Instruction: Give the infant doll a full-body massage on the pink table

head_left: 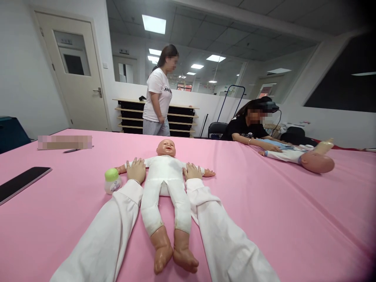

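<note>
A baby doll [166,172] with a white cloth body lies on its back, its head away from me and its bare feet toward me. My left hand [136,170] rests flat on the doll's arm at the left, fingers spread a little. On the doll's other arm lies my right hand [192,171], its fingers also stretched out over the sleeve. Both palms are hidden. Just left of my left wrist stands a small jar [112,182] with a green lid, close to the doll's hand.
A pink cloth [249,203] covers the table. A dark phone [23,182] lies at the left, with a pen [75,149] farther back. At the right, a person [249,121] handles another doll [317,161] near a bottle [324,146]. Another person [160,90] stands behind the table.
</note>
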A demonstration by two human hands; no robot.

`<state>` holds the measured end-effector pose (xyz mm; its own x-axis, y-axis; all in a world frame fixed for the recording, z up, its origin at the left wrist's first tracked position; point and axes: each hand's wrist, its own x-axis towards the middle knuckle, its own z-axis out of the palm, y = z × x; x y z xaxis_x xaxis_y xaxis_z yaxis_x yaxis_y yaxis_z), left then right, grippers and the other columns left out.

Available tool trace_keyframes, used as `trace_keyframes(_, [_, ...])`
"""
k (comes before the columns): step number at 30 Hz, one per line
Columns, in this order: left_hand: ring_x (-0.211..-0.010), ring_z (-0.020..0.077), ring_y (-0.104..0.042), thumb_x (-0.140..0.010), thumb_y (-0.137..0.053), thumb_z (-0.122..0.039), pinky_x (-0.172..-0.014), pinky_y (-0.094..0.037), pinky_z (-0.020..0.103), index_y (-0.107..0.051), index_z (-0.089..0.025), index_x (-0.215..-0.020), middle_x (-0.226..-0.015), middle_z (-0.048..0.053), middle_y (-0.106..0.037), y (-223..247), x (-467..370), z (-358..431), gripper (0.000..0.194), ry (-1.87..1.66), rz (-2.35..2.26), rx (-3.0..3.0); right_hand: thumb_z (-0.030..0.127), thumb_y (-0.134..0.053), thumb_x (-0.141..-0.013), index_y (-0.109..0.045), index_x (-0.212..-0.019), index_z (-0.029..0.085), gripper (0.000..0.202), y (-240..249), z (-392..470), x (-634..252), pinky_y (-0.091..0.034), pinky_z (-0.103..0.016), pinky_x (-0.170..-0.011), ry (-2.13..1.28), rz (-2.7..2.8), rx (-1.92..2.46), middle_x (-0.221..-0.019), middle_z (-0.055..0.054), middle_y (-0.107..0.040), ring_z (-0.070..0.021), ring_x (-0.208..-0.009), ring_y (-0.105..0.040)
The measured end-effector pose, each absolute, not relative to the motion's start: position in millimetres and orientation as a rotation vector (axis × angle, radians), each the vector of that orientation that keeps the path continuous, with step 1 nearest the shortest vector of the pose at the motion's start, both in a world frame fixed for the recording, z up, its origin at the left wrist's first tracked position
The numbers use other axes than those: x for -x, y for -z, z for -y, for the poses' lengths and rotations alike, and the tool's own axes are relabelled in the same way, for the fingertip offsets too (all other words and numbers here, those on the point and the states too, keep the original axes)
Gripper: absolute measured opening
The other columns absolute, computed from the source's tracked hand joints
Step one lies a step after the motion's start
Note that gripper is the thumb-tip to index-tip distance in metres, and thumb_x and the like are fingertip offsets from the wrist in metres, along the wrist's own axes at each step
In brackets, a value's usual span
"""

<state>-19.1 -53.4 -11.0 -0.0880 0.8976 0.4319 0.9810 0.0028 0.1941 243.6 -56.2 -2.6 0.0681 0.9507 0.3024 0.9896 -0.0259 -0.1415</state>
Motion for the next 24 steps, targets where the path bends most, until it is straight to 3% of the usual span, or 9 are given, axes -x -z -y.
trace_keyframes(3, [-0.133,0.0228,-0.027,-0.088,-0.026,-0.023,-0.108,-0.006,0.055,-0.050,-0.017,-0.125,-0.136,0.008,-0.044,11.0,22.4,54.0,0.045,0.686,2.186,1.875,0.035,-0.031,-0.091,-0.046,-0.128,0.009,0.048,7.8,55.3,-249.2,-0.015,-0.042,-0.110,0.234,1.823,2.087,-0.137,-0.011,-0.042,-0.0208,-0.129,-0.035])
trace_keyframes(8, [-0.135,0.0253,-0.019,-0.087,-0.028,-0.029,-0.108,-0.007,0.057,-0.044,-0.010,-0.130,-0.141,0.011,-0.036,10.7,24.7,55.1,0.050,0.734,2.270,1.687,0.037,-0.031,-0.090,-0.041,-0.131,0.004,0.053,8.6,57.9,-254.7,-0.011,-0.051,-0.108,0.362,1.626,2.157,-0.139,-0.015,-0.037,-0.0246,-0.132,-0.028])
trace_keyframes(11, [-0.136,0.0249,-0.017,-0.087,-0.026,-0.027,-0.107,-0.009,0.057,-0.033,-0.005,-0.136,-0.144,0.013,-0.030,7.4,21.8,56.1,0.054,0.811,2.199,1.661,0.030,-0.027,-0.091,-0.035,-0.135,0.007,0.051,-1.2,62.4,-251.1,-0.010,-0.051,-0.109,0.409,1.647,2.096,-0.145,-0.012,-0.025,-0.0221,-0.136,-0.020])
trace_keyframes(13, [-0.136,0.0226,-0.019,-0.087,-0.025,-0.024,-0.109,-0.012,0.053,-0.030,-0.008,-0.138,-0.145,0.011,-0.028,5.9,19.1,55.8,0.054,0.820,2.069,1.803,0.025,-0.025,-0.091,-0.030,-0.139,0.013,0.050,-6.6,63.6,-247.1,-0.012,-0.045,-0.110,0.364,1.804,1.995,-0.148,-0.006,-0.019,-0.0181,-0.137,-0.016])
trace_keyframes(18, [-0.131,0.0200,-0.032,-0.088,-0.026,-0.024,-0.110,-0.012,0.048,-0.042,-0.017,-0.132,-0.138,0.007,-0.042,10.3,16.9,51.8,0.047,0.619,1.894,2.214,0.029,-0.025,-0.092,-0.035,-0.136,0.021,0.046,-3.3,57.9,-240.8,-0.017,-0.042,-0.110,0.054,2.149,1.966,-0.143,-0.003,-0.033,-0.0162,-0.133,-0.026])
trace_keyframes(24, [-0.133,0.0251,-0.027,-0.085,-0.031,-0.029,-0.108,-0.010,0.055,-0.050,-0.013,-0.126,-0.137,0.011,-0.043,9.7,22.9,54.5,0.048,0.693,2.155,1.912,0.031,-0.030,-0.091,-0.045,-0.129,0.012,0.045,2.4,60.2,-249.4,-0.016,-0.044,-0.109,0.169,1.847,2.085,-0.138,-0.010,-0.041,-0.0208,-0.129,-0.034])
